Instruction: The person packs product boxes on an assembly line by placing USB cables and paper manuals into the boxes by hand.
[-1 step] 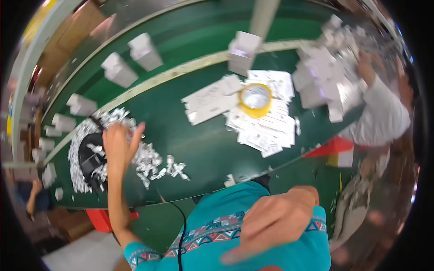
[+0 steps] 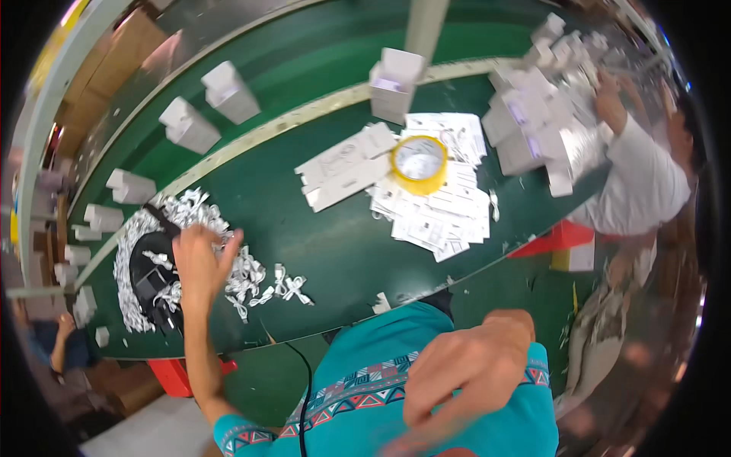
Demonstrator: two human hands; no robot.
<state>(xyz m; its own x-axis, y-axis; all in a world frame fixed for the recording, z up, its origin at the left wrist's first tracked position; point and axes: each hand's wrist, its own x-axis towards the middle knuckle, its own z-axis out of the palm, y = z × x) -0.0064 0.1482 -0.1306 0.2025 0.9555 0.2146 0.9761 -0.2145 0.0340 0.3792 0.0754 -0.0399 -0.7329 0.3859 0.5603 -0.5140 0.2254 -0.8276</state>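
Observation:
My left hand (image 2: 202, 266) is over a heap of small white cables (image 2: 247, 274), its thumb stretched away from the fingers. Its fingertips are hard to make out, and I see nothing held in it. Beside it, a black object with straps (image 2: 143, 263), perhaps a pouch, lies among the cables. My right hand (image 2: 472, 365) hangs above the table's near side, in front of my turquoise shirt. Its fingers are loosely bent with the thumb apart, and the tips are blurred. No object shows in it.
A yellow tape roll (image 2: 419, 165) rests on printed paper sheets (image 2: 449, 213), next to a flattened white box (image 2: 343, 167). White open boxes (image 2: 232, 93) stand along the far ledge. At the right, a co-worker's sleeved arm (image 2: 647, 179) reaches to piled white boxes (image 2: 525, 126).
The view has shifted slightly, so the table's things sit a little further left. My right thumb has swung a little lower. The left hand stays over the cables.

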